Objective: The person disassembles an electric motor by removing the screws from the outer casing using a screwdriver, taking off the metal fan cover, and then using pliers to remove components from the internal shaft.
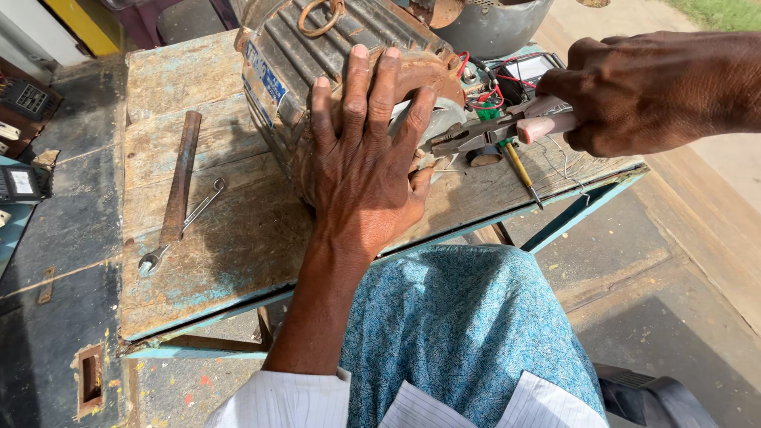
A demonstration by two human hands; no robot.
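A rusty ribbed electric motor [289,55] lies on a worn wooden table [214,246]. My left hand [361,166] rests flat on the motor's near end, fingers spread, pressing on it. My right hand [634,95] comes in from the right and grips the pink handles of a pair of pliers [483,133]. The plier jaws point left at the motor's end, close to my left fingertips. Red wires [487,91] run just behind the pliers.
A rusty flat bar [181,178] and a spanner [181,228] lie on the table's left side. A yellow-handled screwdriver [521,170] lies near the front right edge. A grey metal pot [491,28] stands behind. Small meters [22,182] sit on the floor at left.
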